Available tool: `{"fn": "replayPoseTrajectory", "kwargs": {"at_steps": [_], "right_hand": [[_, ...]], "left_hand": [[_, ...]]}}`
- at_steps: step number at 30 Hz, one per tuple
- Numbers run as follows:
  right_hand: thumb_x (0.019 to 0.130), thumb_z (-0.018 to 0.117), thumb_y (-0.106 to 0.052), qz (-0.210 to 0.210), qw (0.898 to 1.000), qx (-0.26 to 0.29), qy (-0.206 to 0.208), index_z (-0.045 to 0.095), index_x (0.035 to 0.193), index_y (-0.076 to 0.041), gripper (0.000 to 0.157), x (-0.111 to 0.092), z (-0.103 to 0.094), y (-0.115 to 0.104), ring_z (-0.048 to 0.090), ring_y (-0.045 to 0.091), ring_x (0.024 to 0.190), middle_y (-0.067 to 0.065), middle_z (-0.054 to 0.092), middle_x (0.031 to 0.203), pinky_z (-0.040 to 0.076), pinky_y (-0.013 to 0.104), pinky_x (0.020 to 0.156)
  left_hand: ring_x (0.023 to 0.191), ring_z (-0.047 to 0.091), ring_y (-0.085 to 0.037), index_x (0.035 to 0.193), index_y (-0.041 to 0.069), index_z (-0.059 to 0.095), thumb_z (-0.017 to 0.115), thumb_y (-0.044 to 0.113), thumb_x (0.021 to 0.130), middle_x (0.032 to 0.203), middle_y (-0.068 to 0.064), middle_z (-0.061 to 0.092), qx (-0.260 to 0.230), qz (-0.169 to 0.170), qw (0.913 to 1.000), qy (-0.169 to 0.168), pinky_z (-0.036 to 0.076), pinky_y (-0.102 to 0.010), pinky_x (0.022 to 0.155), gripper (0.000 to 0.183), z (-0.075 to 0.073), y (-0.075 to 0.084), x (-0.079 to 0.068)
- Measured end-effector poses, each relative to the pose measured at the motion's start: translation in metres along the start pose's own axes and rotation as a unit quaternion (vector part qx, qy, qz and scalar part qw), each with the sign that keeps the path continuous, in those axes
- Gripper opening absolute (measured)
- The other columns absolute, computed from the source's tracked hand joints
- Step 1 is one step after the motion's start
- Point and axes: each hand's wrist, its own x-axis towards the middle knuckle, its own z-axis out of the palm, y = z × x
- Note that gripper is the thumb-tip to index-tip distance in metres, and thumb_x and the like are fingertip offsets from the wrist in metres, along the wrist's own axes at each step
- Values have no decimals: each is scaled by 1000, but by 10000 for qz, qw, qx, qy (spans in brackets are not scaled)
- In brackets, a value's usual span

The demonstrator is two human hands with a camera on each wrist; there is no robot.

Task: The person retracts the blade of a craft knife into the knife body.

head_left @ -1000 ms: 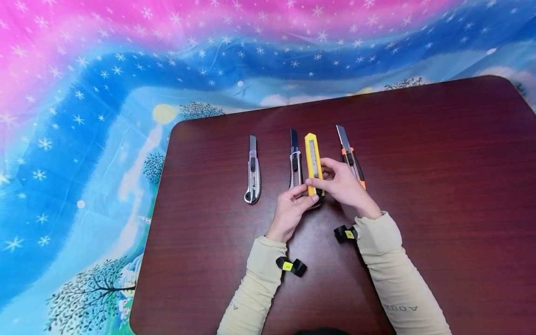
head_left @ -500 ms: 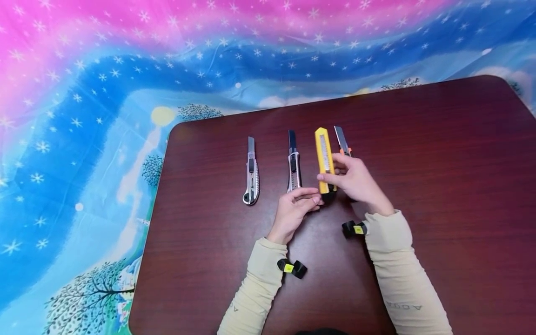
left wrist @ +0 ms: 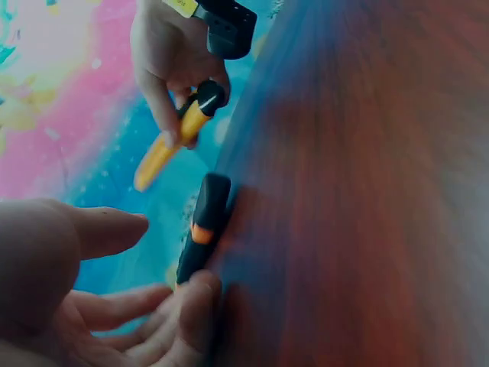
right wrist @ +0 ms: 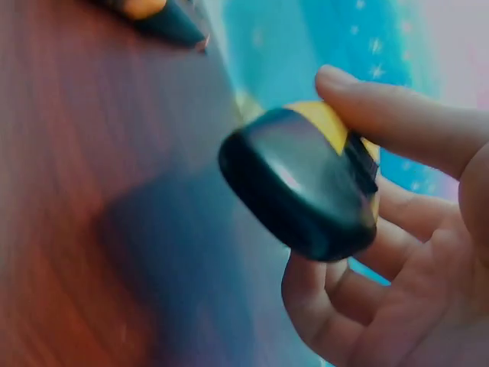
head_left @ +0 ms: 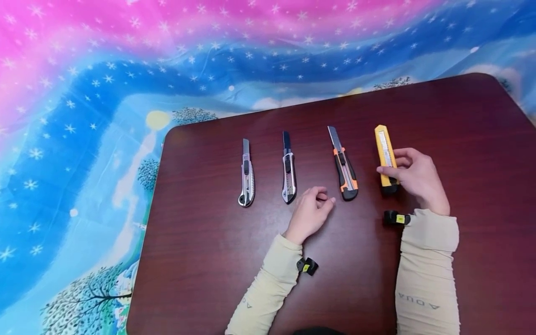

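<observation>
- Snowflake-patterned cloth (head_left: pixel 192 51) spread beyond the dark reddish worktop (head_left: pixel 209 260).
- On it, left to right, lay a silver utility knife (head_left: pixel 247 177), a black-bladed utility knife (head_left: pixel 288 170) and an orange-and-black utility knife (head_left: pixel 345 172), blades pointing far.
- Right of that row, the right hand (head_left: pixel 420 179) grasped a yellow utility knife (head_left: pixel 384 144) between thumb and fingers, raised above the worktop.
- Near the orange-and-black knife's near end, the left hand (head_left: pixel 310 211) held nothing, its fingers loosely bent.
- Carrying the yellow knife rightward seemed the step in hand; setting it down beside the others would call for a level, gentle lowering.
- Half a second earlier, it was left of the orange-and-black knife, which the right hand partly covered, with the left fingers at its near end.
</observation>
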Motion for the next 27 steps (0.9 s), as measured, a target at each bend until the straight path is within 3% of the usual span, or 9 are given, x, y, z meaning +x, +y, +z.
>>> {"fn": "replayPoseTrajectory", "kwargs": {"at_steps": [6, 8, 12, 16, 27], "right_hand": [[83, 74, -36, 124, 9978, -632, 154, 51, 129, 2, 64, 4, 1, 9, 56, 10, 73, 19, 66, 103, 47, 25, 56], [84, 74, -34, 128, 9970, -737, 182, 52, 129, 3, 62, 4, 4, 11, 58, 19, 77, 24, 65, 106, 46, 26, 57], [84, 74, -31, 174, 9964, -808, 193, 54, 127, 3, 59, 5, 9, 13, 58, 31, 89, 26, 66, 108, 45, 26, 61], [83, 75, -28, 198, 9955, -880, 281, 59, 123, 2, 53, 5, 12, 15, 56, 31, 91, 24, 67, 108, 43, 27, 64], [83, 74, -28, 171, 9908, -1188, 628, 62, 115, 5, 48, 7, 10, 13, 55, 34, 88, 24, 65, 100, 42, 30, 62]], "left_hand": [[105, 58, -19, 137, 3, 48, 63, 35, 92, 118, -10, 57, 555, -259, 9981, -62, 52, -27, 92, 58, 15, 18, 13], [103, 59, -21, 140, 1, 45, 63, 37, 91, 120, -13, 53, 632, -328, 9975, -44, 53, -28, 90, 63, 20, 23, 17], [80, 61, -21, 139, -1, 43, 64, 41, 90, 113, -14, 49, 1018, -387, 9939, 190, 56, -28, 72, 68, 30, 29, 26], [63, 59, -22, 136, -3, 42, 64, 45, 89, 107, -13, 47, 1323, -433, 9894, 417, 55, -29, 57, 71, 37, 33, 33], [63, 64, -23, 140, -7, 39, 69, 44, 85, 113, -14, 47, 1623, -293, 9848, 552, 57, -26, 56, 81, 47, 41, 40]]}}
